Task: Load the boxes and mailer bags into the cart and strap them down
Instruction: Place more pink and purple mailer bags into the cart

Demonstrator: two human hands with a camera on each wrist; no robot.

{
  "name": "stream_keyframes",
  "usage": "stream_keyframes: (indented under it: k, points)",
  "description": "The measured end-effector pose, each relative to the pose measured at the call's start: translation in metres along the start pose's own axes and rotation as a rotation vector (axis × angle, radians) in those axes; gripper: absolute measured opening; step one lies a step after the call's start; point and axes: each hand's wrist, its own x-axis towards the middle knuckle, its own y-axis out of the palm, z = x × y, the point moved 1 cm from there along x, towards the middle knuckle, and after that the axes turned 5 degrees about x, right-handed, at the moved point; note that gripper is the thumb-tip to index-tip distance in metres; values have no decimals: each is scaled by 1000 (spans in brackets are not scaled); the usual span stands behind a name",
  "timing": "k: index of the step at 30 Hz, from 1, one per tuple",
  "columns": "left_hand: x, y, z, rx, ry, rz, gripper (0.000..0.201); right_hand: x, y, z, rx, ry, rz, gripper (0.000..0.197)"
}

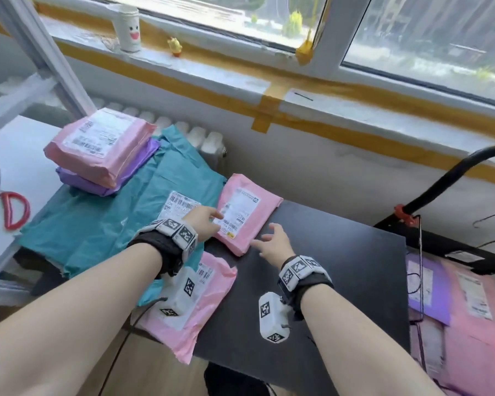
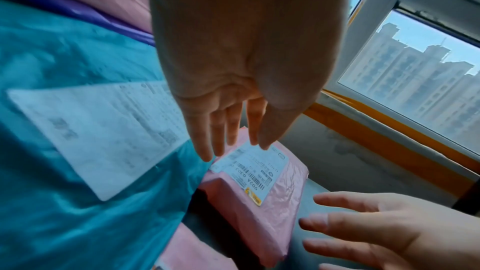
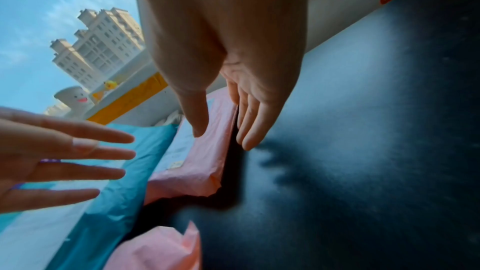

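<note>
Our left hand (image 1: 205, 224) reaches with straight, spread fingers over the white label of a small pink mailer bag (image 1: 247, 214), holding nothing; whether the fingertips (image 2: 207, 155) touch it we cannot tell. Our right hand (image 1: 272, 244) is likewise spread and empty, its fingers (image 3: 246, 130) along the bag's right edge, the thumb over the pink plastic (contact is unclear here too). The bag lies on the black table (image 1: 340, 252), its left edge against a large teal mailer bag (image 1: 97, 224) that covers the table's left part. A second pink mailer bag (image 1: 200, 304) lies nearer us, overhanging the table's front edge. At the far left, a pink parcel (image 1: 100, 144) sits on a purple parcel (image 1: 109, 178), both on the teal one. To the right of the small bag the dark tabletop is bare up to its right edge. Beyond that edge stands the cart (image 1: 455, 172), with a purple mailer (image 1: 429, 287) and a pink mailer (image 1: 475, 324) lying flat in it. Red-handled scissors (image 1: 3, 207) rest on the white surface (image 1: 20, 155) at left.
</note>
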Motion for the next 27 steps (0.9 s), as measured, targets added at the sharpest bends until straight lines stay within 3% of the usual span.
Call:
stream_keyframes:
  k: [2, 9, 14, 21, 27]
  points:
    - [13, 4, 0, -1, -14, 34, 41, 11, 4, -2, 12, 5, 0, 81]
    - [33, 13, 1, -10, -44, 97, 40, 39, 14, 2, 359, 71, -44, 57]
    - [36, 15, 1, -77, -57, 99, 37, 40, 12, 4, 463, 81, -99, 45]
    - [26, 13, -11, -160, -58, 64, 39, 9, -21, 10, 572, 43, 1, 51]
    - [-3, 7, -28, -165, 17, -16, 58, -43, -60, 9, 628, -34, 37, 58]
